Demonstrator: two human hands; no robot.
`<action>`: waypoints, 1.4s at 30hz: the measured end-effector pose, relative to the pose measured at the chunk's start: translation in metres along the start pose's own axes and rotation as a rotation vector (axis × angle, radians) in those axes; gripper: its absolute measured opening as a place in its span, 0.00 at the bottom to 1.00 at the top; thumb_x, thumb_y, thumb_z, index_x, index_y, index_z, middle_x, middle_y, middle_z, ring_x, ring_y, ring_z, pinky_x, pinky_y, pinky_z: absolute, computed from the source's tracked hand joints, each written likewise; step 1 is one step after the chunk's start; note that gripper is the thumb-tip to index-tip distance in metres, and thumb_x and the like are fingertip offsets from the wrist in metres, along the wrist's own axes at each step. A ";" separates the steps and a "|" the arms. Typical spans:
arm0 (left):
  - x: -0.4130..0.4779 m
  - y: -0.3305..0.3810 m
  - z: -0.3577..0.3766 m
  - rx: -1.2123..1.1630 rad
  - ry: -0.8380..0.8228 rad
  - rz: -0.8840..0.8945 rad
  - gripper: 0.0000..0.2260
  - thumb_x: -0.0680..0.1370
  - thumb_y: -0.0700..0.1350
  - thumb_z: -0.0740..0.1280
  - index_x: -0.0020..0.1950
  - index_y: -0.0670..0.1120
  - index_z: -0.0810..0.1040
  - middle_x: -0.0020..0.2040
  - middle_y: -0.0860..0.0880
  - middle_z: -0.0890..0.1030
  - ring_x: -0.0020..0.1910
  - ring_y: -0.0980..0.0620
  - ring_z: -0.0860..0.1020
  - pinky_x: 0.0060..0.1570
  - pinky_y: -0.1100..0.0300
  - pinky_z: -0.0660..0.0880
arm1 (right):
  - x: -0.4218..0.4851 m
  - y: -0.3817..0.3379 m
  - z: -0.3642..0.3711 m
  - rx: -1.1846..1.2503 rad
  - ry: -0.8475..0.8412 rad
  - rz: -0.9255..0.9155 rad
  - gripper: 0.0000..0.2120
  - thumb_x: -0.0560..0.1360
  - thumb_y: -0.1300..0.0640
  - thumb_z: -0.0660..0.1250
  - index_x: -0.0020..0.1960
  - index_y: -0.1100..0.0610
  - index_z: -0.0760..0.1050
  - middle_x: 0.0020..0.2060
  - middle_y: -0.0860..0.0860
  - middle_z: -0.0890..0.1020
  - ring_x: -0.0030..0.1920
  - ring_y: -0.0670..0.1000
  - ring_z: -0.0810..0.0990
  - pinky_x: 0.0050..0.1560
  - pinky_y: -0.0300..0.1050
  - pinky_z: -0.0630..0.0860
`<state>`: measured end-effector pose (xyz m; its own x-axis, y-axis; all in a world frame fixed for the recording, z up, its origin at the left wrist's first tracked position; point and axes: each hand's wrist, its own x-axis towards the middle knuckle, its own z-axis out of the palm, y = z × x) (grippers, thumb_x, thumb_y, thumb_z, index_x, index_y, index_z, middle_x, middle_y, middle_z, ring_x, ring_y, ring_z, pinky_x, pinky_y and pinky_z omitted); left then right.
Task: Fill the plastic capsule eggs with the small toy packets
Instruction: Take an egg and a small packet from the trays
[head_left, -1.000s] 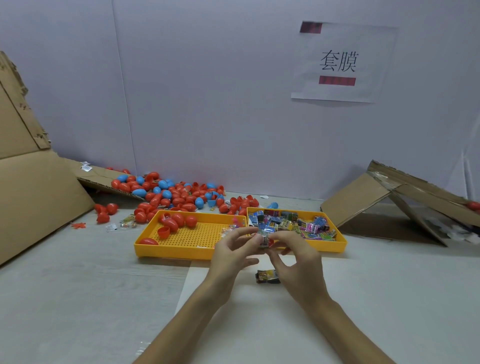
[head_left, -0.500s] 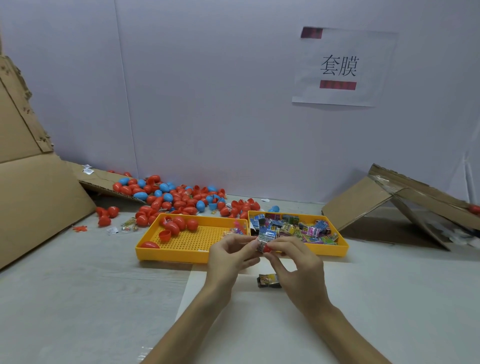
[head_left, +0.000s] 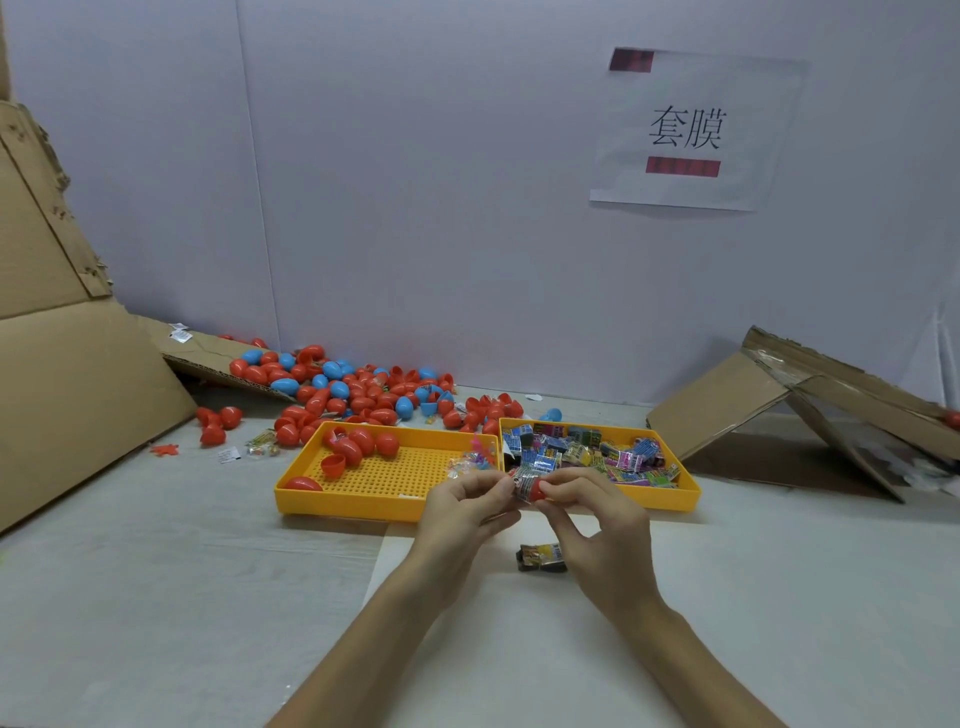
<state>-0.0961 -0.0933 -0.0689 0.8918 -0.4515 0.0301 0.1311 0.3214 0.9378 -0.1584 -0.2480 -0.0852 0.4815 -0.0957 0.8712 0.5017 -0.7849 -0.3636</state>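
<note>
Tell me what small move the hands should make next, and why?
Probably push the packet deeper into the red egg half: the left hand pinches the packet, and part of it sticks out of the half held by the right hand.

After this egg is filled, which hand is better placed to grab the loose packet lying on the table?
Right, likely. The loose packet lies just below the right hand, while the left hand sits farther away. Both are busy now with the red egg.
</note>
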 end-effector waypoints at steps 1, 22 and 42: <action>0.000 0.000 0.000 -0.004 -0.003 -0.001 0.07 0.80 0.41 0.69 0.52 0.38 0.84 0.51 0.42 0.86 0.53 0.47 0.85 0.48 0.61 0.80 | 0.000 0.000 0.000 0.008 0.002 0.007 0.05 0.72 0.61 0.73 0.47 0.61 0.83 0.46 0.51 0.84 0.48 0.44 0.82 0.47 0.36 0.81; -0.006 0.004 0.003 -0.017 -0.061 0.034 0.14 0.74 0.48 0.73 0.58 0.48 0.84 0.51 0.45 0.87 0.51 0.47 0.86 0.48 0.59 0.81 | -0.002 -0.001 -0.001 0.107 -0.108 0.102 0.17 0.74 0.59 0.75 0.60 0.50 0.77 0.49 0.40 0.84 0.48 0.42 0.84 0.47 0.37 0.81; -0.002 -0.029 0.002 1.219 -0.316 0.437 0.12 0.79 0.44 0.68 0.61 0.55 0.83 0.55 0.59 0.78 0.57 0.60 0.73 0.59 0.60 0.73 | 0.070 0.060 -0.073 0.869 0.078 1.224 0.10 0.80 0.59 0.67 0.59 0.63 0.78 0.45 0.57 0.87 0.38 0.48 0.85 0.36 0.38 0.79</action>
<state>-0.1021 -0.1035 -0.0952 0.6011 -0.7286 0.3282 -0.7545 -0.3820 0.5337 -0.1468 -0.3468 -0.0220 0.8825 -0.4590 -0.1025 0.1006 0.3970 -0.9123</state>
